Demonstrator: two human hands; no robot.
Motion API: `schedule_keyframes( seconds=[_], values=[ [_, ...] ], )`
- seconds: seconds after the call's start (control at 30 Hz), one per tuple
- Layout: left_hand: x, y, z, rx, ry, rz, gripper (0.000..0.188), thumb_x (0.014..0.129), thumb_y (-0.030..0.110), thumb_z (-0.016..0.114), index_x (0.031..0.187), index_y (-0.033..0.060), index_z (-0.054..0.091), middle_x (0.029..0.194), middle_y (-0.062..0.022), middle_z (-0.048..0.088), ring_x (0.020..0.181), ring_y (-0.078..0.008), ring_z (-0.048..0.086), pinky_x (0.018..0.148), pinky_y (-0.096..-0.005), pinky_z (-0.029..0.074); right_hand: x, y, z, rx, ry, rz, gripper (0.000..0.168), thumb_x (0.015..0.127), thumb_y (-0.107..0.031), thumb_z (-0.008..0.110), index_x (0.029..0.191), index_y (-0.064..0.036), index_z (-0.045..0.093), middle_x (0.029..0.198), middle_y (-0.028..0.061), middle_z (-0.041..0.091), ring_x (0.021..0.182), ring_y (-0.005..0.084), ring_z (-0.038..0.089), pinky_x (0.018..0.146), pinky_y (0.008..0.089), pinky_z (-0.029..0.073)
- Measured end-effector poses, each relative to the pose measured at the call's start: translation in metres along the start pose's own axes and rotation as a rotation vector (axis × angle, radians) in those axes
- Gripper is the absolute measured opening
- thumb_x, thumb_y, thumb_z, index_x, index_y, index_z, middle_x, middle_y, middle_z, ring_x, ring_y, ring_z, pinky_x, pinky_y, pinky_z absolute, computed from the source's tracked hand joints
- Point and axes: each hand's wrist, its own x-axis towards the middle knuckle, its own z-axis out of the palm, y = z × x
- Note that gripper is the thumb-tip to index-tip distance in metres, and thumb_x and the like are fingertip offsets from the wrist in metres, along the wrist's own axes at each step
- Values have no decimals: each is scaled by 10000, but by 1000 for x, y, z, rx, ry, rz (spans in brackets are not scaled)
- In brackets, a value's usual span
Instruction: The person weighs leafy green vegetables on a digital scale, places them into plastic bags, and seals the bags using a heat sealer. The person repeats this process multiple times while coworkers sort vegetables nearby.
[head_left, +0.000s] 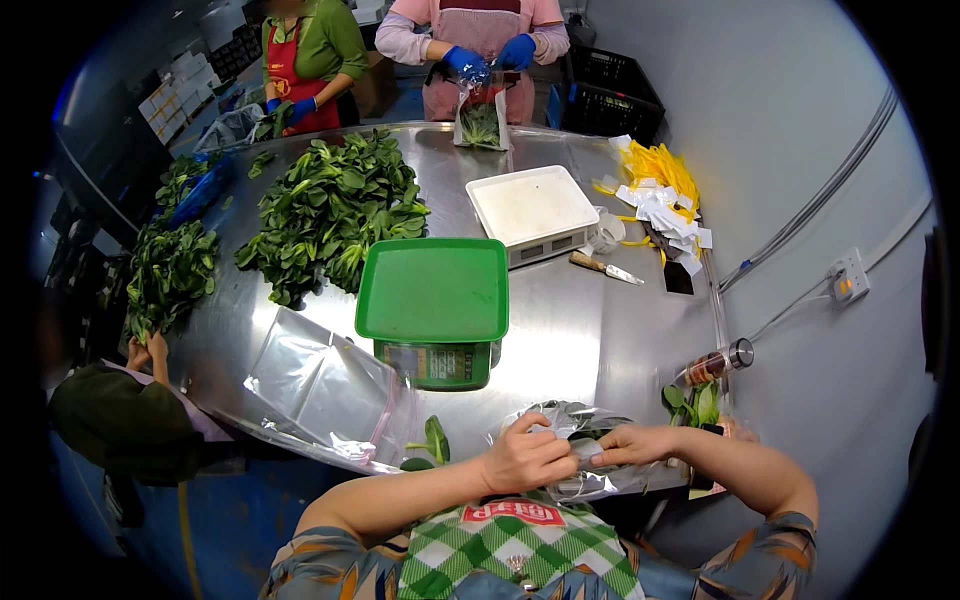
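Observation:
Close to my apron at the steel table's front edge lies a clear plastic bag (592, 487) with some dark leafy greens visible inside. My left hand (531, 454) grips the bag's near left side, fingers curled. Opposite it, my right hand (626, 447) pinches the plastic at the opening between thumb and fingers. A loose leafy stalk (435, 441) rests left of my left forearm. Further left is a stack of flat clear bags (319, 386). Beyond my hands stands a green weighing scale (433, 292) with a bare pan. My hands hide part of the bag.
A large heap of leafy greens (337, 202) lies behind the green scale, near a white scale (532, 206). A knife (606, 268), yellow ties with white tags (664, 191) and a glass bottle (712, 364) are rightward. Three other people work around the steel table (555, 345).

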Motion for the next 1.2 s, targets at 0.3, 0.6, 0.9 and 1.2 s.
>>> schedule_keyframes(
  seconds=[0.3,0.6,0.9,1.2],
  values=[
    [-2,7,-11,-95,-59,2,112,723,188,641,771,160,544,1071,-32,670,790,-120,619,783,-320,404,-5,-26,0,-210,-72,6,440,870,-337,607,1085,46,583,885,133,656,825,149,590,743,315,472],
    [14,11,-55,-127,-160,45,131,720,182,640,817,141,563,877,3,614,754,-116,586,674,-282,406,-28,-66,28,-612,517,-42,158,814,-153,559,828,-21,645,752,183,652,709,376,637,649,464,506],
    [26,-4,-54,-57,-438,50,162,663,191,625,801,136,563,726,20,517,667,-141,538,674,-336,381,-22,-55,42,-1058,533,-80,89,720,-134,605,737,-49,583,648,82,622,622,245,634,623,355,466],
    [20,8,-64,-103,-224,36,155,631,172,647,778,156,599,639,41,451,618,-112,503,687,-310,382,-37,-77,47,-1087,610,-197,53,688,-103,595,663,-60,578,589,73,590,545,233,613,559,336,454]
  ],
)
